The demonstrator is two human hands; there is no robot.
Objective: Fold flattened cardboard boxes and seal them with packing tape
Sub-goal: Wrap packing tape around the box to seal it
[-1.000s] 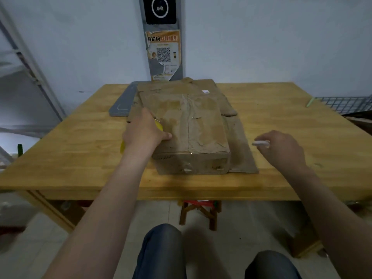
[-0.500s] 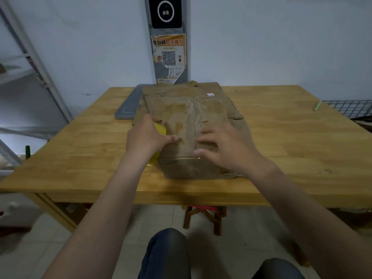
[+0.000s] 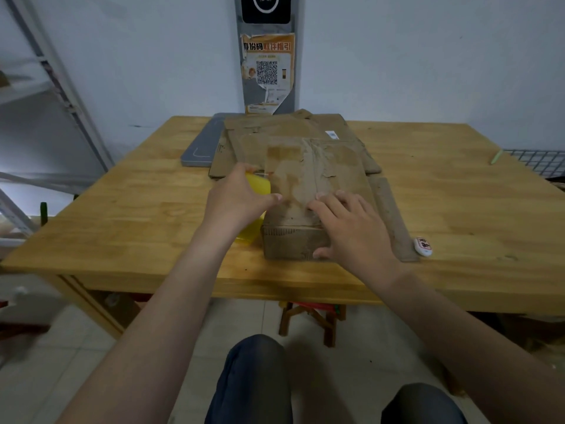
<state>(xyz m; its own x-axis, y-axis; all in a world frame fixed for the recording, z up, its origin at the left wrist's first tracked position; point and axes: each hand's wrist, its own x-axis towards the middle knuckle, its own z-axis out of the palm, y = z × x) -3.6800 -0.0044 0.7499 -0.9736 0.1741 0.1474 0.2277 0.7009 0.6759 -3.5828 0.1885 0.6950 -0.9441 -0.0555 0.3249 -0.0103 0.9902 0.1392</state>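
Two bare hands are laid on one folded cardboard box (image 3: 308,191) near the front edge of the wooden table (image 3: 443,209). The left hand (image 3: 237,201) is closed around one yellow tape dispenser (image 3: 256,191), which is pressed against the box's left side, the thumb stretched onto the box top. The right hand (image 3: 351,228) is spread flat, fingers (image 3: 324,206) extended over the top near the middle seam, while its thumb is hooked over the box's front face; nothing is gripped by it. One strip of tape appears to be run along the top of the box under the fingertips, though its exact extent cannot be told.

Beneath and behind the box, flattened cardboard (image 3: 284,130) is stacked toward the table's far edge; the number of sheets cannot be counted. One narrow cardboard flap (image 3: 393,215) is seen just beside the box on its right. One small white oval object with red marking (image 3: 423,246) is lying near the front edge, just right of that flap. One grey flat tray (image 3: 200,145) is partly covered by the cardboard at the far left of the stack. One pale green pen (image 3: 496,156) is resting near the table's right edge.

Against the wall, one grey post with an orange QR-code poster (image 3: 267,71) is standing behind the table. One wooden stool (image 3: 312,319) is visible under the table.
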